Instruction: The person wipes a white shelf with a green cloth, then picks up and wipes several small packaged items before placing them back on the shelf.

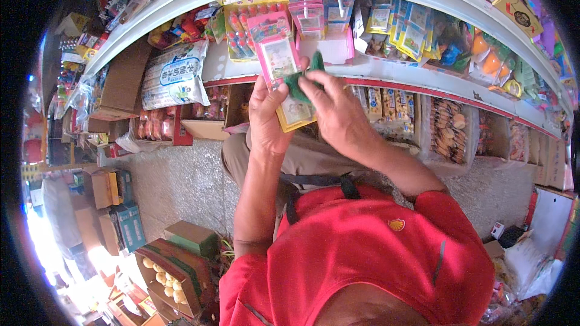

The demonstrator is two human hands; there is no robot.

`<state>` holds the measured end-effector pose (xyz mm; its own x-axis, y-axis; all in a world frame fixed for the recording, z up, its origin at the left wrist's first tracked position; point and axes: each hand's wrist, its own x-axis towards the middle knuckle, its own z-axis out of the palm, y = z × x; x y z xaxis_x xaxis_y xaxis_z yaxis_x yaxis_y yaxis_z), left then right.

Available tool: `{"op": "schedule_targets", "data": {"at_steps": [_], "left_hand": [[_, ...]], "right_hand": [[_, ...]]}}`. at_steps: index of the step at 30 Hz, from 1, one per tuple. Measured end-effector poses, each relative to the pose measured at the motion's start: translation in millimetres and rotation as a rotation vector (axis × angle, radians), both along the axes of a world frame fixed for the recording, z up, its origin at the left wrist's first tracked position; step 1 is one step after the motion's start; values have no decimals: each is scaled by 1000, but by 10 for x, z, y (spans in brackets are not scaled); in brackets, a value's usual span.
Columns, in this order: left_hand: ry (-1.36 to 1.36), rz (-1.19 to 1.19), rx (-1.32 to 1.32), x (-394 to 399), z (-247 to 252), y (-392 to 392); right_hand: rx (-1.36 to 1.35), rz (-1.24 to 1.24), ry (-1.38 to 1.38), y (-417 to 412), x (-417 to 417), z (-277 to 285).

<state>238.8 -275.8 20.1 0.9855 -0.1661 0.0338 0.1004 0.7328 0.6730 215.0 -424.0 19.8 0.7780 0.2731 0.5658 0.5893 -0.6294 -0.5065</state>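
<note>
My left hand (267, 117) grips a pink carded pack (277, 52) with a clear front, held upright before the shelf. A yellow-edged carded pack (297, 115) shows below it, between my hands; whether it is separate is hard to tell. In my right hand (340, 111) is a dark green cloth (297, 88), pinched in the fingers and lying against the lower part of the packs. Behind them on the shelf, a pink display box (326, 50) has similar pink and blue packs hanging at its back. A yellow box of red-capped items (240, 31) stands just left of it.
The white shelf edge (385, 74) runs across in front of me. A white printed bag (176, 74) and an upright cardboard box (122, 77) stand left. Bagged snacks (446, 127) fill boxes below. Behind me at left, cartons (192, 237) stand on the speckled floor (181, 181).
</note>
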Motion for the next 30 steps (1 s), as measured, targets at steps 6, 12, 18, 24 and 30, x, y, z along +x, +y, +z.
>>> {"op": "schedule_targets", "data": {"at_steps": [6,12,18,24,30], "left_hand": [[-9,99,72,11,-91,89],[-77,118,162,7,-148,46],[43,-37,200,-111,-352,-126],[82,-57,244,-15,-204,-237],[-21,85,436,700,132,-162]], "right_hand": [[21,143,209,4,-453,-284],[164,220,463,-465,-371,-460],[389,81,548,-480,-60,-308],[498,164,680,-434,31,-440],[574,198,637,-415,157,-273]]}}
